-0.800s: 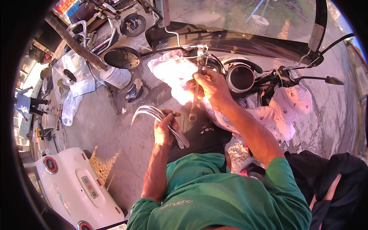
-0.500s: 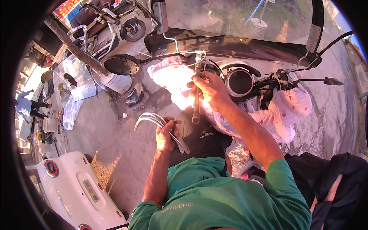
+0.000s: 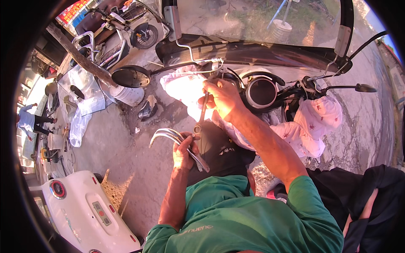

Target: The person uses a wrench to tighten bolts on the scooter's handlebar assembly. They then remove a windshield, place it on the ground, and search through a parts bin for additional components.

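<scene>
In the head view, my right hand (image 3: 221,97) is closed on a metal wrench (image 3: 202,113), its upper end at a metal clamp (image 3: 214,66) on the handlebar below the clear windscreen (image 3: 253,17). The wrench's lower ring end hangs over dark fabric with a white marking (image 3: 219,152). My left hand (image 3: 184,147) grips several curved silver metal rods (image 3: 162,134), lower and to the left. A round black-screened display (image 3: 260,90) is just right of my right hand. A pink patterned quilted cover (image 3: 312,126) drapes round the handlebar.
A mirror (image 3: 130,76) sticks out left, another (image 3: 365,87) right. Behind are a wooden post (image 3: 80,55) in a white bucket (image 3: 126,95), plastic sheets (image 3: 80,126) and a parked bike (image 3: 143,36). A white vehicle (image 3: 84,206) stands lower left; a person (image 3: 29,120) is at far left.
My right hand and the wrench have shifted left, with the wrench's lower end swung leftward. My left hand with the rods sits a little lower and further right in the picture.
</scene>
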### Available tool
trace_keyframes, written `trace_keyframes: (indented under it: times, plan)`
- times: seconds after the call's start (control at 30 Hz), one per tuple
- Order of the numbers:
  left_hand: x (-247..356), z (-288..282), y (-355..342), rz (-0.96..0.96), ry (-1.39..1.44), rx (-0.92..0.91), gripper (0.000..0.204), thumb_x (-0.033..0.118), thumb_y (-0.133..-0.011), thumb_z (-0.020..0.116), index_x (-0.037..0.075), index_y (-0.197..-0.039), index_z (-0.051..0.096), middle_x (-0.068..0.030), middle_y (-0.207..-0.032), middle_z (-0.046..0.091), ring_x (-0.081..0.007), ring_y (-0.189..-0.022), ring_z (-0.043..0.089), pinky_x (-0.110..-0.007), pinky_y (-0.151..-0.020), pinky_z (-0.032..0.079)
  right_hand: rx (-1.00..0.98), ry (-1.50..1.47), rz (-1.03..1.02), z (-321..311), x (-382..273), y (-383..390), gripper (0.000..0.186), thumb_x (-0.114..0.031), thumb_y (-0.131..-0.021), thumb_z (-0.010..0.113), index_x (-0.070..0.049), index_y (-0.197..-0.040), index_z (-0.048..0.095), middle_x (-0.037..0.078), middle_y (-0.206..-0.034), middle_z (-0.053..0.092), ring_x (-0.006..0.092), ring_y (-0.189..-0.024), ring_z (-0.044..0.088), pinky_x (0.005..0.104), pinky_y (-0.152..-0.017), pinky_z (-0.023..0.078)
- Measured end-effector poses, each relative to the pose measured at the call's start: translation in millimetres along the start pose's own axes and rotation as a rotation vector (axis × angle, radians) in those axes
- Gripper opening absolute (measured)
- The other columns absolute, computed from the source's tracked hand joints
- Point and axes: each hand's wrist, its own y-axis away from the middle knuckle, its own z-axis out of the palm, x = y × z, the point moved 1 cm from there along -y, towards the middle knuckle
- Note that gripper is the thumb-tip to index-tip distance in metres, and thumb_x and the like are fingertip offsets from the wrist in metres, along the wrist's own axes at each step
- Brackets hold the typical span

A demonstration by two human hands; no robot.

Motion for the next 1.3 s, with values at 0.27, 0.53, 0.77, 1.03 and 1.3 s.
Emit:
trace_keyframes:
  times: [0.27, 0.53, 0.77, 1.03, 1.3]
  plan:
    - [2, -3, -4, 0.004, -0.003, 0.0, 0.014, 0.008, -0.091, 0.061, 0.003, -0.102, 0.055, -0.0172, -0.09, 0.067, -0.0147, -0.052, 0.051, -0.03, -0.048, 0.045, -0.013, -0.289, -0.005, 19, 3, -8, 0.016, -0.022, -0.1, 0.059, -0.005, -0.099, 0.06, 0.005, -0.087, 0.062, 0.0225, -0.078, 0.069, 0.0287, -0.058, 0.053]
    - [12, -22, -9, 0.039, -0.013, 0.039, 0.015, 0.01, -0.092, 0.061, 0.004, -0.105, 0.056, -0.0169, -0.091, 0.066, -0.0136, -0.054, 0.053, -0.029, -0.048, 0.043, -0.193, -0.062, 0.063, -23, -9, -2, 0.027, -0.029, -0.101, 0.056, -0.003, -0.103, 0.058, 0.004, -0.077, 0.058, 0.0128, -0.057, 0.055, 0.0263, -0.048, 0.041]
    - [6, -21, -4, 0.018, -0.02, 0.055, 0.015, 0.008, -0.091, 0.06, 0.003, -0.103, 0.053, -0.0184, -0.09, 0.065, -0.0153, -0.051, 0.052, -0.031, -0.048, 0.045, -0.541, 1.264, -0.044, -59, -123, -24, 0.032, -0.029, -0.101, 0.053, 0.001, -0.096, 0.063, 0.004, -0.063, 0.055, 0.016, -0.057, 0.052, 0.0328, -0.053, 0.041]
    - [-1, -27, -4, 0.006, 0.005, 0.061, 0.014, 0.007, -0.091, 0.059, 0.002, -0.102, 0.054, -0.019, -0.09, 0.066, -0.0158, -0.05, 0.052, -0.031, -0.046, 0.045, -0.386, 1.575, -0.407, -49, -122, -10, 0.035, -0.031, -0.096, 0.055, 0.002, -0.098, 0.065, 0.027, -0.088, 0.064, 0.0421, -0.084, 0.063, 0.0486, -0.074, 0.047]
    - [-2, -24, 0, 0.001, -0.008, 0.069, 0.016, 0.008, -0.09, 0.062, 0.002, -0.103, 0.055, -0.0191, -0.09, 0.066, -0.0155, -0.05, 0.052, -0.031, -0.047, 0.045, -0.256, 1.174, -0.185, -67, -98, 7, 0.028, -0.023, -0.099, 0.054, 0.003, -0.095, 0.064, 0.011, -0.075, 0.066, 0.0204, -0.069, 0.063, 0.0336, -0.064, 0.049]
